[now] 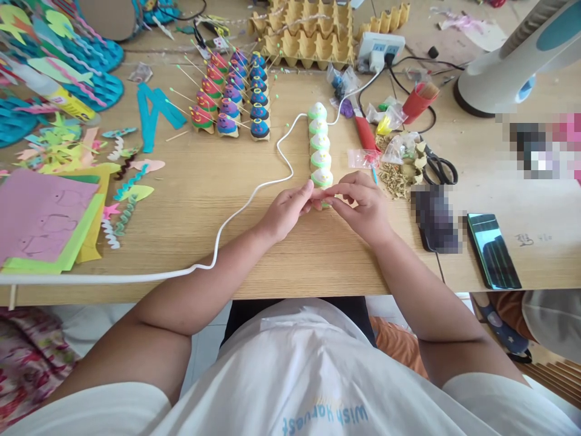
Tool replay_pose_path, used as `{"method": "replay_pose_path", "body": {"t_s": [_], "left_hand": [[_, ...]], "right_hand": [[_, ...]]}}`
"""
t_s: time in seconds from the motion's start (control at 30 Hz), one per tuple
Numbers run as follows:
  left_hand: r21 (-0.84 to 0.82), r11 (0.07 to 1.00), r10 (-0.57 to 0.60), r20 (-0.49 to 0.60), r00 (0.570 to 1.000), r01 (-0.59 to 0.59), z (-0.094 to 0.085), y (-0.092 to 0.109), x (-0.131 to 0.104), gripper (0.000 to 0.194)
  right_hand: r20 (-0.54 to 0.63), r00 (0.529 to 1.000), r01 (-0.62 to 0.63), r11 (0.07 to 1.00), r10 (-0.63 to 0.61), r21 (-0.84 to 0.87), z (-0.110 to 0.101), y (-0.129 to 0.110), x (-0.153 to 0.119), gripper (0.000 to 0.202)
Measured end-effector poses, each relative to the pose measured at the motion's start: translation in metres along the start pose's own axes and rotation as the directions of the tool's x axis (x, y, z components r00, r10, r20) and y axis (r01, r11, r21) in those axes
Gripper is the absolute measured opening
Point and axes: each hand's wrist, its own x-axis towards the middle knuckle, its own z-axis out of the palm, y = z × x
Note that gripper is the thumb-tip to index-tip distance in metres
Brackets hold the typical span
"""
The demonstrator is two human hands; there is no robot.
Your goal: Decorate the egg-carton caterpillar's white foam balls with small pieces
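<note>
A row of white and light-green domed clay pieces, seemingly on an egg-carton strip, stands lengthwise in front of me. My left hand curls at its near end, thumb and fingers closed together. From the other side my right hand brings thumb and index finger in a pinch to the left fingertips. Whatever lies between the fingers is too small or hidden to make out. A bit of green shows beneath the hands, and they cover the strip's near end. Farther back stand red-green, purple-blue and dark-blue clay-covered egg-carton strips with sticks poking out.
A white cable crosses the table at left. Coloured paper and cut-outs lie left. Scissors, a red cup, plastic bags and a phone lie right. Egg trays and a power strip are at the back.
</note>
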Motion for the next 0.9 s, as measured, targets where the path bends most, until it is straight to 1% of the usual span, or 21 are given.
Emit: {"method": "replay_pose_path", "body": {"t_s": [0.17, 0.3, 0.43, 0.53, 0.67, 0.8, 0.9], "left_hand": [[0.013, 1.000, -0.018, -0.011, 1.000, 0.018, 0.002, 0.002, -0.001, 0.072], [0.043, 0.999, -0.014, -0.003, 1.000, 0.014, 0.002, 0.003, -0.002, 0.072], [0.079, 0.997, 0.005, -0.025, 1.000, -0.003, 0.000, 0.005, -0.001, 0.073], [0.098, 0.995, 0.029, -0.080, 0.996, -0.021, -0.001, 0.006, 0.001, 0.075], [0.095, 0.995, 0.034, -0.145, 0.989, -0.020, -0.004, 0.003, 0.006, 0.077], [0.091, 0.996, 0.022, -0.167, 0.986, -0.007, -0.005, -0.001, 0.009, 0.074], [0.098, 0.995, 0.016, -0.176, 0.984, 0.001, -0.006, -0.001, 0.009, 0.075]], "right_hand": [[-0.015, 0.996, 0.083, 0.995, -0.084, -0.061, 0.002, 0.007, -0.001, 0.016], [-0.019, 0.998, 0.057, 0.997, -0.058, -0.042, 0.002, 0.007, -0.001, 0.017], [-0.062, 0.998, -0.029, 0.998, 0.032, 0.055, 0.001, 0.007, 0.000, 0.024], [-0.085, 0.988, -0.120, 0.984, 0.132, 0.131, 0.001, 0.011, 0.002, 0.032], [-0.018, 0.966, -0.247, 0.946, 0.256, 0.211, 0.000, 0.013, 0.003, 0.040], [0.041, 0.930, -0.356, 0.871, 0.364, 0.340, 0.000, 0.013, 0.003, 0.041], [0.071, 0.908, -0.403, 0.812, 0.414, 0.421, 0.000, 0.014, 0.004, 0.042]]}}
